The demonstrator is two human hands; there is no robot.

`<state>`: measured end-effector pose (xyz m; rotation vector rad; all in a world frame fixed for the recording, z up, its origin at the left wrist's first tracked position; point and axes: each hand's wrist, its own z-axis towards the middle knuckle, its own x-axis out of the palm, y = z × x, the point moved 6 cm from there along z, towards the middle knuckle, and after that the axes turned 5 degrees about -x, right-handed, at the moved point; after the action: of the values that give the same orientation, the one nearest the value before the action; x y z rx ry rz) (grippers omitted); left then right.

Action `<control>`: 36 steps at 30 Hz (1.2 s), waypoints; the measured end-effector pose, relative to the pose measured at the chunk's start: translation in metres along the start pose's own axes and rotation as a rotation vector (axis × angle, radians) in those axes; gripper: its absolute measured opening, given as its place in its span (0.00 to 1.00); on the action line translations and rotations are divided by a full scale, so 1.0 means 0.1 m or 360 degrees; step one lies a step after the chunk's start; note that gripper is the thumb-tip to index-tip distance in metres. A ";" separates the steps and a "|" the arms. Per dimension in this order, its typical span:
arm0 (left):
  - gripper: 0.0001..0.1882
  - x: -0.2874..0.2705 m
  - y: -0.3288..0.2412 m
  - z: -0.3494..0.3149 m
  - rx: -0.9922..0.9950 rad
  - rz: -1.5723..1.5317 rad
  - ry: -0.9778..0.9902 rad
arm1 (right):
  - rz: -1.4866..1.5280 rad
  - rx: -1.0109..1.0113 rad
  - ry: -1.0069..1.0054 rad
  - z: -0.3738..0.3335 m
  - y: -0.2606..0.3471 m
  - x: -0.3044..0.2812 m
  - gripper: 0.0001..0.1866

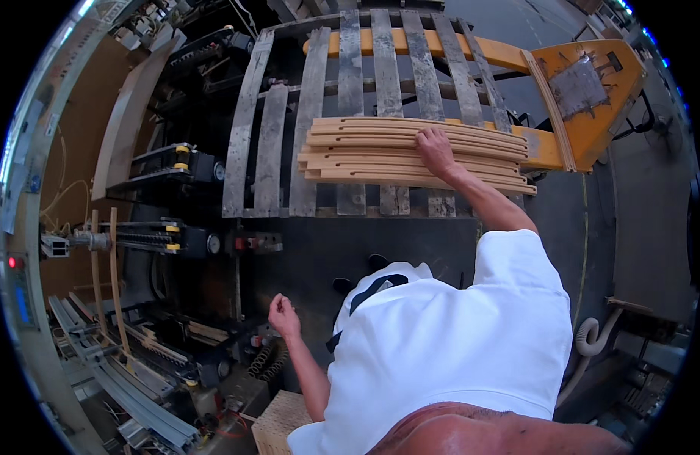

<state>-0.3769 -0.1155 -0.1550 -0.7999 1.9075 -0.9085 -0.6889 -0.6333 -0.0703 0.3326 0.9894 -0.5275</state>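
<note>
A stack of long, grooved wooden strips lies on a weathered slatted pallet, across its near right part. My right hand is on top of the stack, right of its middle, its fingers curled over the edge of one strip. The fingertips are partly hidden between the strips. My left hand hangs low at my left side, beside the machine, with the fingers curled in and nothing visible in them. It touches no strip.
The pallet sits over a yellow pallet jack, with a few thin strips leaning on it. At left stand machine rails with black motors and two upright wooden strips. A wooden block stack is near my left elbow. A grey hose curls at right.
</note>
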 end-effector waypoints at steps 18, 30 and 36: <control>0.16 -2.96 -0.70 2.65 0.0545 0.0689 -0.0882 | 0.0498 -0.0258 0.0279 1.65 2.55 -0.46 0.24; 0.35 -5.21 -1.70 4.68 0.0104 0.1473 -0.1113 | 0.0724 -0.0544 0.0588 2.81 5.12 -0.34 0.26; 0.20 -4.69 -1.59 4.47 0.0559 0.1113 -0.0772 | 0.0718 -0.0893 0.0622 3.56 6.17 -0.04 0.26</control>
<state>0.2483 0.0493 0.0073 -0.0919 1.3838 -0.5184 -0.0946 -0.2976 0.1346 0.1434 1.3438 0.2422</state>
